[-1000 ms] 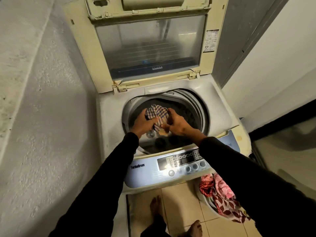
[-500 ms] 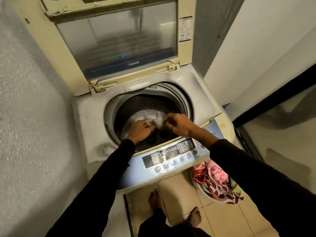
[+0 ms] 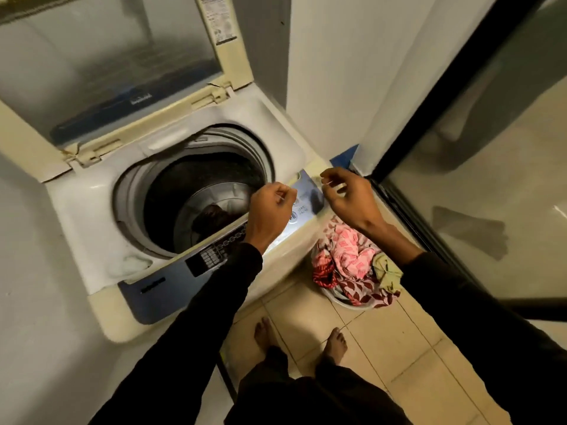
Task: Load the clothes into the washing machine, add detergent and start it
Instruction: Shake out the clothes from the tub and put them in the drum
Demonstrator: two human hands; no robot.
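The top-loading washing machine [image 3: 92,207] stands open, its lid [image 3: 107,56] raised against the wall. A dark garment [image 3: 211,217] lies at the bottom of the drum. My left hand [image 3: 270,210] hovers over the control panel [image 3: 214,256], fingers loosely curled, holding nothing. My right hand [image 3: 349,194] hangs above the machine's right front corner, fingers relaxed and empty. On the floor to the right sits a basket [image 3: 346,300] with red, pink and olive clothes [image 3: 352,259].
A white wall stands behind the machine on the right, and a dark-framed glass door [image 3: 429,118] runs along the right side. My bare feet [image 3: 300,338] stand on beige floor tiles in front of the machine. A grey wall closes the left side.
Both hands let go of the checked garment inside the drum and drew out to the right, over the control panel. The view swung right and down toward the basket.
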